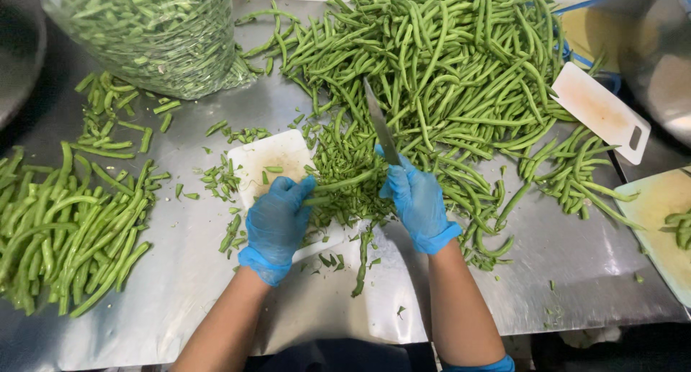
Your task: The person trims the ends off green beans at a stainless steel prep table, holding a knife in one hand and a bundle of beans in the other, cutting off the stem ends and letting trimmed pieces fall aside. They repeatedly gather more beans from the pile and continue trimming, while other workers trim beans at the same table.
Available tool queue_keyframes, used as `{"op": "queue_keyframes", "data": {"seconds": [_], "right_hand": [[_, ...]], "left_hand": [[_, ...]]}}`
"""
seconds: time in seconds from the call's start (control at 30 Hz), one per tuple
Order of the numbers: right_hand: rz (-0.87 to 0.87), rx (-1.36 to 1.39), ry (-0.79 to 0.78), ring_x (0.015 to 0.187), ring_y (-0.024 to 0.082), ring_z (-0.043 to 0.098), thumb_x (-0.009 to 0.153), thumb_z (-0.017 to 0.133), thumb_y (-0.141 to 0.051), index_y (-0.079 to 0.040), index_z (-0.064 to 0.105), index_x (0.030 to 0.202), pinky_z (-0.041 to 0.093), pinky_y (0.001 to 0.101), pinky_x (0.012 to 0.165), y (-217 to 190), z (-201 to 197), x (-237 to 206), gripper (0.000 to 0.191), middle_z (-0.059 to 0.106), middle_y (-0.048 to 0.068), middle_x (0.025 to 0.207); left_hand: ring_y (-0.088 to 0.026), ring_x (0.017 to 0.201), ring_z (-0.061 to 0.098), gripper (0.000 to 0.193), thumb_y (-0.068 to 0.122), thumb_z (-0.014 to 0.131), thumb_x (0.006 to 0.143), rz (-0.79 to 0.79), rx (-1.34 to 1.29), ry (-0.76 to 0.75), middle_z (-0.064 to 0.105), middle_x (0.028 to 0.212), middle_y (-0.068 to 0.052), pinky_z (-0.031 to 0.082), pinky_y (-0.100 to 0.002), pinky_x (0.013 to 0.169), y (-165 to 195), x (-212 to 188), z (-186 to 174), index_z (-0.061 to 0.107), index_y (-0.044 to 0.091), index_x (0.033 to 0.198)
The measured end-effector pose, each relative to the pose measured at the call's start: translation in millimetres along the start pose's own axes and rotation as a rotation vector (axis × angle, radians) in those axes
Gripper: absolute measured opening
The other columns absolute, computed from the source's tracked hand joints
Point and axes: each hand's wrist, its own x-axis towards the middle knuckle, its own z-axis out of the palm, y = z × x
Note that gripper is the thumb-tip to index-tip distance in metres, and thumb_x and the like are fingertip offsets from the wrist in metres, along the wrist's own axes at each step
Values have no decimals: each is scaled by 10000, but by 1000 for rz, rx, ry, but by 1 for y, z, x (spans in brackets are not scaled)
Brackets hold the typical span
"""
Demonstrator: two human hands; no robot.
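Both my hands wear blue gloves. My left hand [277,224] rests on a white cutting board [270,156] and pinches the ends of a few green beans [344,181] lying across it. My right hand [417,203] grips the handle of a kitchen knife [380,127], whose blade points up and away over the beans. A large heap of whole green beans [446,70] spreads across the steel table just beyond both hands.
A pile of trimmed beans [65,228] lies at the left. A clear plastic bag of cut beans [155,30] stands at the back left. A second white board [601,111] and a yellowish board [666,224] sit at the right. Bean scraps [219,178] litter the steel table [576,271].
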Motion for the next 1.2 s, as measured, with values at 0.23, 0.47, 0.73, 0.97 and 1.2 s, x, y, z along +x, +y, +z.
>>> {"op": "queue_keyframes", "data": {"seconds": [0.23, 0.47, 0.73, 0.97, 1.2], "right_hand": [[0, 27, -142, 622, 189, 700, 1054, 377, -535, -121, 694, 1263, 538, 347, 654, 4, 6, 1, 562, 684, 63, 649], [313, 646, -216, 506, 92, 465, 1058, 427, -597, -53, 655, 997, 370, 269, 463, 9, 13, 0, 593, 579, 17, 649], [325, 563, -123, 482, 70, 462, 1014, 404, -650, -55, 629, 929, 346, 245, 436, 11, 27, -6, 642, 652, 25, 655], [80, 377, -233, 538, 80, 558, 1049, 380, -561, -51, 675, 1042, 442, 249, 521, 8, 48, -15, 589, 644, 9, 636], [256, 686, -129, 547, 90, 459, 1103, 447, -463, -37, 654, 931, 343, 282, 488, 8, 60, -17, 503, 595, 17, 703]], "left_hand": [[-328, 846, 681, 384, 95, 754, 815, 8, -154, -6, 660, 982, -90, 539, -443, 706, 4, 0, -5, 732, 153, 1194], [-283, 903, 661, 461, -46, 628, 804, 97, -432, -113, 628, 1025, -121, 538, -375, 790, 4, 2, 5, 713, 100, 1233], [-173, 935, 638, 168, 101, 537, 1074, -417, -1453, 101, 627, 1081, -52, 534, -346, 876, 8, -2, 25, 585, 96, 1234], [-177, 1050, 657, 184, 93, 504, 1072, -318, -1416, 82, 618, 1205, -71, 535, -346, 983, 19, -9, 29, 562, 84, 1246], [-198, 1049, 640, 183, 82, 540, 1064, -279, -1603, 19, 624, 1134, -93, 532, -373, 965, 28, -14, 57, 547, 39, 1242]]}}
